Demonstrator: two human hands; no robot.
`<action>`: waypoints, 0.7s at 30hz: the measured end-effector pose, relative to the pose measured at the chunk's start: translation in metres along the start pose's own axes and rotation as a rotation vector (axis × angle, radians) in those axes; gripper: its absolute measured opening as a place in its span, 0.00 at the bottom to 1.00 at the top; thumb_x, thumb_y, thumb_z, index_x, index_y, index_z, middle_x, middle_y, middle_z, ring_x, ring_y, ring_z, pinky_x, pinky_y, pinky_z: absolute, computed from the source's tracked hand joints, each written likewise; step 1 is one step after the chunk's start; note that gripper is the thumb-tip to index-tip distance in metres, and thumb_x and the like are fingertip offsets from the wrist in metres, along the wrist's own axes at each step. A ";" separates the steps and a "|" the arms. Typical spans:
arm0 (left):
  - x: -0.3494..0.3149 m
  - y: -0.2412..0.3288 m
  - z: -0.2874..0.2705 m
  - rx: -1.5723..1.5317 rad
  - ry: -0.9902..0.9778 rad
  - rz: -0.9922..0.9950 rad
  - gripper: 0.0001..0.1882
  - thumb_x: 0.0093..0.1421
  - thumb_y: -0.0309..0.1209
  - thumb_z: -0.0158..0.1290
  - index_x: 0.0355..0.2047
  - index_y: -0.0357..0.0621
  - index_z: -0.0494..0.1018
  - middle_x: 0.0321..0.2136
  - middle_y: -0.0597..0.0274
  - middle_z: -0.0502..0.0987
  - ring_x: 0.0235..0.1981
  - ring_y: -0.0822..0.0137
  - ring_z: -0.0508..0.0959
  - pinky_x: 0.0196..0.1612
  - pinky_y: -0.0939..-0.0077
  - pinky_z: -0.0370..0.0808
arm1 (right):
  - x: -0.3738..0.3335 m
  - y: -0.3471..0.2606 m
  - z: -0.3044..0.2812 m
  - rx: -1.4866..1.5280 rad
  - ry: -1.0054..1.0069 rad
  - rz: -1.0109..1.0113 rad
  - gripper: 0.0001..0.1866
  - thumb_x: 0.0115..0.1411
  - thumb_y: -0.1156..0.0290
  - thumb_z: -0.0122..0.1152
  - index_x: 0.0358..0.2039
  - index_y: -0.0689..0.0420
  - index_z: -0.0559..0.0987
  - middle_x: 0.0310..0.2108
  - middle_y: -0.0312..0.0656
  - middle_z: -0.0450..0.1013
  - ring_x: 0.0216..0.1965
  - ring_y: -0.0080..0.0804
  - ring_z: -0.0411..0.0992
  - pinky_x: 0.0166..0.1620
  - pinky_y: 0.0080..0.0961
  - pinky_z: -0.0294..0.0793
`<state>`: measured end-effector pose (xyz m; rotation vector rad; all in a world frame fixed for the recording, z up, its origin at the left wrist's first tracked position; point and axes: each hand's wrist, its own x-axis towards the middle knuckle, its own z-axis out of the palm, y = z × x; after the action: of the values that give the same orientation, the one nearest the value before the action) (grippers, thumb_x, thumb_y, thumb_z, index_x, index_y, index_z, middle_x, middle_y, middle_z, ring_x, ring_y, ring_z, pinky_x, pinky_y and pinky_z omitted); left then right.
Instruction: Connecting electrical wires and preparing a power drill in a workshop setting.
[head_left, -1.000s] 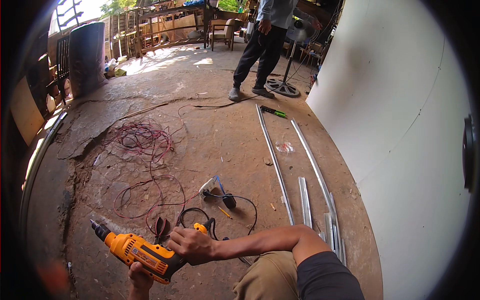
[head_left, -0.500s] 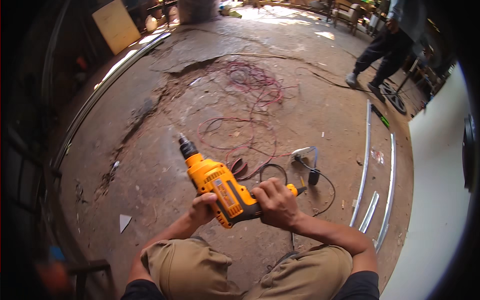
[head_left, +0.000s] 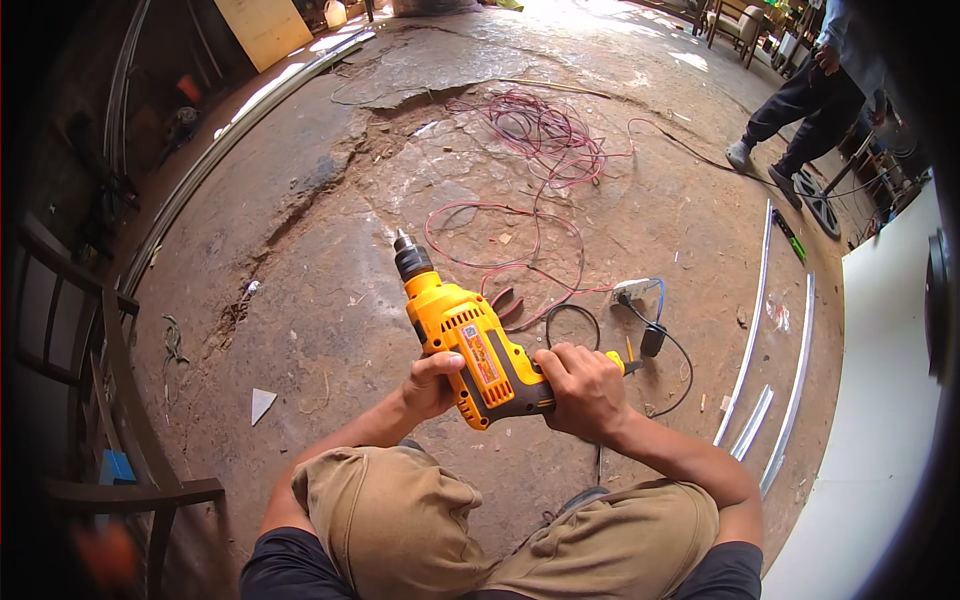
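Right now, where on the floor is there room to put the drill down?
Bare floor lies left of the drill, out to the crack. Ahead and right is crowded: red wire, pliers, plug, metal strips.

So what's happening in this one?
A seated person holds a yellow corded drill in both hands above their knees. The left hand cups the drill's body from the side, and the right hand wraps its rear grip. The chuck points away, over a cracked concrete floor. Red cable lies in loops ahead, with pliers and a power socket nearby. Metal rails lie to the right, where another person stands.
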<state>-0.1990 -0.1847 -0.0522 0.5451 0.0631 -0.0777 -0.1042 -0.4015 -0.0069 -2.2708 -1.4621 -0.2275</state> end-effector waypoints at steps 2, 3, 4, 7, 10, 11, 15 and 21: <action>0.001 0.000 0.001 0.007 0.001 0.008 0.34 0.51 0.32 0.60 0.57 0.36 0.62 0.48 0.51 0.75 0.49 0.55 0.78 0.56 0.55 0.75 | -0.001 0.001 0.002 -0.008 -0.021 0.012 0.21 0.42 0.71 0.65 0.40 0.54 0.74 0.29 0.40 0.71 0.27 0.39 0.73 0.28 0.35 0.69; 0.001 0.001 0.002 0.008 0.004 0.002 0.33 0.51 0.32 0.60 0.57 0.36 0.62 0.47 0.51 0.76 0.49 0.55 0.79 0.56 0.55 0.75 | 0.000 0.001 0.004 -0.011 -0.042 0.020 0.21 0.42 0.71 0.65 0.40 0.54 0.73 0.28 0.41 0.71 0.27 0.39 0.74 0.28 0.35 0.69; -0.001 0.002 0.000 0.009 0.002 0.000 0.33 0.51 0.32 0.60 0.57 0.36 0.62 0.47 0.51 0.76 0.49 0.55 0.79 0.56 0.55 0.75 | 0.000 0.001 0.005 -0.012 -0.041 0.022 0.21 0.42 0.71 0.65 0.40 0.54 0.73 0.28 0.41 0.71 0.27 0.39 0.74 0.28 0.35 0.69; -0.004 0.007 -0.001 0.033 0.038 -0.045 0.33 0.52 0.32 0.60 0.57 0.36 0.62 0.48 0.50 0.76 0.48 0.55 0.79 0.56 0.55 0.75 | 0.003 0.000 0.008 0.002 -0.093 0.053 0.21 0.43 0.70 0.66 0.40 0.54 0.73 0.26 0.43 0.70 0.27 0.41 0.74 0.27 0.36 0.70; 0.003 0.007 0.005 0.056 0.059 -0.062 0.36 0.50 0.32 0.60 0.59 0.37 0.61 0.47 0.51 0.76 0.48 0.56 0.79 0.55 0.56 0.76 | 0.000 0.002 0.004 0.004 -0.166 0.100 0.21 0.43 0.69 0.65 0.40 0.54 0.72 0.24 0.44 0.70 0.25 0.43 0.74 0.26 0.38 0.71; 0.006 0.005 0.006 0.082 0.056 -0.064 0.35 0.51 0.34 0.59 0.59 0.37 0.61 0.48 0.50 0.76 0.48 0.55 0.79 0.55 0.55 0.76 | -0.002 0.004 0.002 0.034 -0.180 0.103 0.21 0.43 0.70 0.65 0.40 0.55 0.72 0.24 0.44 0.70 0.25 0.44 0.74 0.26 0.39 0.72; 0.001 -0.008 -0.012 0.053 0.045 -0.047 0.36 0.54 0.42 0.57 0.60 0.37 0.61 0.51 0.50 0.74 0.52 0.52 0.76 0.59 0.51 0.71 | -0.010 0.006 0.005 0.140 -0.186 0.113 0.22 0.43 0.70 0.65 0.41 0.56 0.71 0.25 0.47 0.72 0.26 0.47 0.75 0.28 0.40 0.74; -0.009 -0.011 -0.018 0.014 -0.050 0.078 0.46 0.56 0.56 0.57 0.65 0.42 0.52 0.60 0.48 0.64 0.58 0.48 0.70 0.60 0.46 0.68 | -0.009 -0.010 0.012 0.307 -0.302 0.163 0.31 0.43 0.71 0.64 0.50 0.57 0.68 0.41 0.49 0.70 0.33 0.54 0.75 0.34 0.45 0.78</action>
<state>-0.2095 -0.1845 -0.0722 0.5592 -0.0074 -0.0161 -0.1177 -0.4000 -0.0182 -2.2179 -1.3304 0.3800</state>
